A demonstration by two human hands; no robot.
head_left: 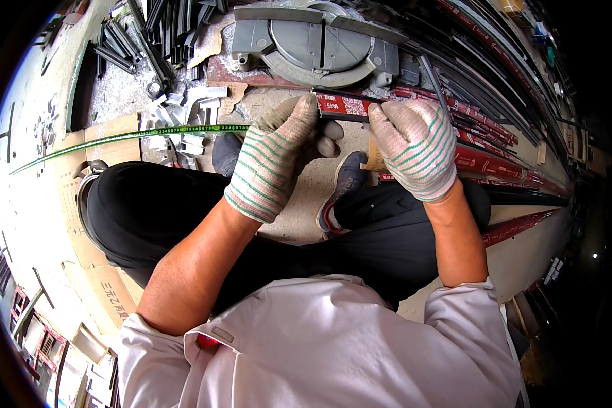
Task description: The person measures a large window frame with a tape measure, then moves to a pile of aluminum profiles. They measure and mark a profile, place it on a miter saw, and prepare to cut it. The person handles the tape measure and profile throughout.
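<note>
The floor [306, 197] is pale concrete, and the person sits low on it with knees apart, in dark trousers [149, 211] and a white shirt [319, 340]. Flattened brown cardboard [88, 258] lies at the person's left side, under the left leg. At the right side a stack of long profiles [496, 163] wrapped in red and black film runs away toward the right edge, together with more dark bars behind it. At the top, in the middle, stands the grey round base of a cutting saw [319, 44], with metal chips around it. To the left of the saw there is a heap of short dark and silver offcuts [177, 88]. A green measuring tape [129, 136] is pulled out across the floor from the left edge up to the left hand. Two dark shoes [347, 180] are seen between the knees. The left hand [272, 160], in a knitted glove with green stripes, is closed around the left part of a short red-and-black profile piece [343, 107]; the tape ends just at this hand. The right hand [415, 146], in the same kind of glove, is closed on the right end of this piece, fingers bent over it. The piece is held in the air between both hands, just in front of the saw base and above the shoes.
</note>
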